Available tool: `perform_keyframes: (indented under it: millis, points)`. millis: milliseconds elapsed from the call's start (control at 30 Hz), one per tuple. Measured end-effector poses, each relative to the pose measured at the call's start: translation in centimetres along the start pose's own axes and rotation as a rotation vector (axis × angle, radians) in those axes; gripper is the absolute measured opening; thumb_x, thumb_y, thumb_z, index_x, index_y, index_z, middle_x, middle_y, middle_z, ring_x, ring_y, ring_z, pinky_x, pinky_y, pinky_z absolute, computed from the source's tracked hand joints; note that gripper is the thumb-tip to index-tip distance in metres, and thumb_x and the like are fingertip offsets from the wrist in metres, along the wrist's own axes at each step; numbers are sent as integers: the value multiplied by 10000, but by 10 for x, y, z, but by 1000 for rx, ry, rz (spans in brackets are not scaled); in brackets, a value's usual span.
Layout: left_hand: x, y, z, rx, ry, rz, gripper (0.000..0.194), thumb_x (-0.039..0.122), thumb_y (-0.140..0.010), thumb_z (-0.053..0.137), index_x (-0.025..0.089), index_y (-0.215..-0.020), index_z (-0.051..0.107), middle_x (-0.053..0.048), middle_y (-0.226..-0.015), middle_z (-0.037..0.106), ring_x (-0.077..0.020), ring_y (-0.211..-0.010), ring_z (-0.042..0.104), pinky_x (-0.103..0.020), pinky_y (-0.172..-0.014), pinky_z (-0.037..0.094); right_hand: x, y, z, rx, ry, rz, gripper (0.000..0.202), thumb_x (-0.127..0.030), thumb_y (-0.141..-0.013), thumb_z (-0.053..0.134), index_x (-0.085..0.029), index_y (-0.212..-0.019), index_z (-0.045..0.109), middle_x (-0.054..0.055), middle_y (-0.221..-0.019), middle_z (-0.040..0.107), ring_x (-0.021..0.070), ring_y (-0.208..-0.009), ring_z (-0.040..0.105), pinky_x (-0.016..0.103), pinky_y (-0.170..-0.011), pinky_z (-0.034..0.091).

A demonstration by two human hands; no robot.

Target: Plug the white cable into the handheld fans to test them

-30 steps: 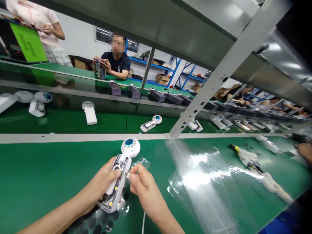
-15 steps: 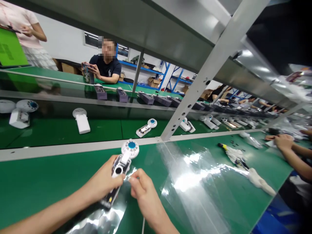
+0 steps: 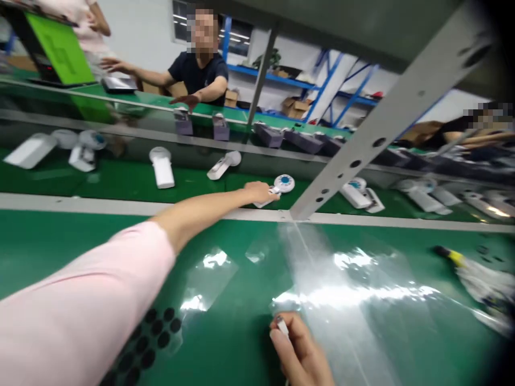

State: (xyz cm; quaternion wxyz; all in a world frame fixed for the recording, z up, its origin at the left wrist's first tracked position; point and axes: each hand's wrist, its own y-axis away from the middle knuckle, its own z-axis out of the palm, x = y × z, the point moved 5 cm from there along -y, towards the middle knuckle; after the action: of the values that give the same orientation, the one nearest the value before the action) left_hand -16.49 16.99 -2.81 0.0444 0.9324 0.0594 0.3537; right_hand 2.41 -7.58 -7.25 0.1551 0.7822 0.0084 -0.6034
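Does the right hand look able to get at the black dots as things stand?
Probably yes: bare green table lies between the right hand and the nearest black dots. But its fingers hold a white plug, and the left sleeve seems to overlap the dots' far side.

White device with blue centre (image 3: 285, 180), seemingly black dots (image 3: 148, 358) on clear sheet.

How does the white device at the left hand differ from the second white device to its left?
The gripped device shows a blue-centred round head; the second device shows no blue. The left hand is on the gripped device; no hand touches the second device. Both are white, with round heads.
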Motion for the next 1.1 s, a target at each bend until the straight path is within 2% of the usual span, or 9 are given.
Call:
perform_keyframes:
  millis: [100,233,333,433,533,633,767,933,1100]
  points:
    - [10,-5,17,-108,84,-74,277,305,-861,564,144,-1085,558,-78,-1133,564,-229,-1009,555,-446,-864,459,-20,5,24,-113,157,-85,242,-382,-798,522,-215,-632,468,-44,-576,379,124,-520,366,230,-489,319]
    - [3,22,-4,-177,347,-99,289,317,-849,578,138,-1074,552,-79,-1100,570,-214,-953,574,-405,-796,497,-49,13,75,-260,373,-317,191,-253,-853,458,-206,-673,499,-23,-654,474,129,-574,462,234,-534,338]
    - [-23,85,-30,-231,634,-80,326,398,-837,565,114,-998,571,-91,-994,600,-183,-845,601,-328,-703,531,-61,14,113,-259,506,-461,159,-174,-869,438,-206,-784,568,3,-747,549,153,-642,536,255,-577,364]
    - [-66,175,-50,-255,880,-118,276,378,-852,520,123,-953,551,-92,-898,608,-166,-780,610,-289,-661,541,-57,12,142,-274,683,-492,129,-133,-839,498,-194,-908,588,37,-851,585,193,-695,586,286,-601,394]
    - [-108,258,-54,-263,1029,-218,279,349,-806,572,156,-983,476,-91,-963,598,-176,-781,623,-288,-601,546,-50,10,155,-287,850,-458,114,-131,-827,522,-180,-916,572,57,-886,580,210,-689,595,299,-583,396]
    - [-135,304,-47,-255,1161,-331,325,351,-762,631,175,-950,432,-35,-821,612,-142,-628,604,-271,-551,520,-53,10,157,-278,912,-415,91,-112,-830,501,-189,-859,539,40,-858,562,202,-691,585,290,-583,385]
    - [-149,312,-39,-168,1073,-324,398,311,-708,662,201,-982,396,50,-651,557,-149,-546,574,-292,-545,489,-61,9,160,-278,935,-391,120,-82,-814,491,-202,-823,491,15,-839,539,180,-670,566,273,-575,368]
    - [-156,304,-39,-5,774,-278,278,284,-673,621,195,-843,419,36,-700,529,-182,-664,566,-294,-608,439,-55,13,162,-263,866,-446,145,-74,-820,416,-214,-785,427,1,-778,498,166,-638,532,260,-551,346]
    - [-160,302,-32,-11,741,-286,253,295,-685,584,202,-837,403,46,-695,490,-173,-642,540,-274,-571,413,-71,27,150,-252,572,-467,129,-164,-858,430,-219,-741,436,-31,-670,479,133,-573,473,235,-529,332]
